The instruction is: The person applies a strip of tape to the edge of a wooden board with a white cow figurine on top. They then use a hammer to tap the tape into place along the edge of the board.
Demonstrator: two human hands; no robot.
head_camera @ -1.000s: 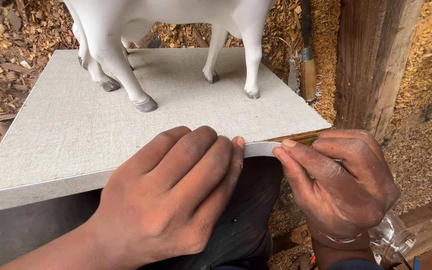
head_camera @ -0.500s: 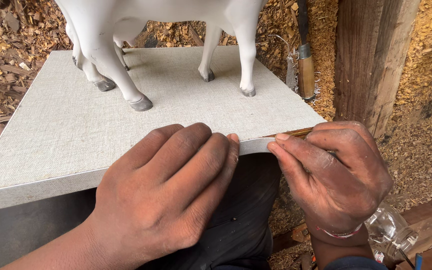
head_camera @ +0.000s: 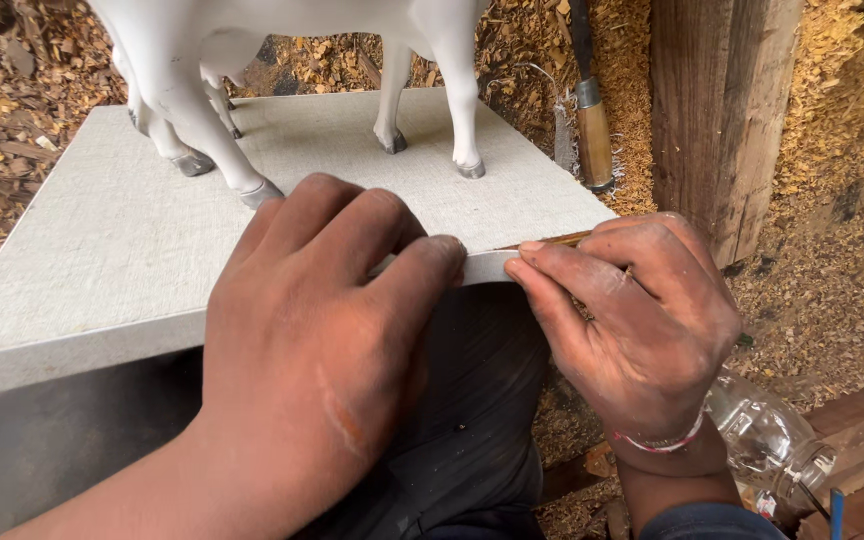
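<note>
A white animal figure [head_camera: 252,60] with grey hooves stands on a pale grey textured base board [head_camera: 82,250]; only its legs and belly show. My left hand [head_camera: 322,330] lies over the board's near edge, fingertips pressed on the edge face. My right hand [head_camera: 632,320] is closed around a thin brown stick-like tool [head_camera: 552,241], its tip against the board's near edge by the right corner. The tool's working end is hidden by my fingers.
Wood shavings and sawdust [head_camera: 832,230] cover the ground all around. A wooden-handled chisel [head_camera: 592,120] leans behind the board, beside an upright timber post [head_camera: 722,110]. A clear plastic bottle [head_camera: 772,440] lies under my right wrist. Dark cloth [head_camera: 472,400] hangs below the board.
Both hands have slid slightly to the right along the near edge of the board, and the view has shifted a little. The figure stays in place.
</note>
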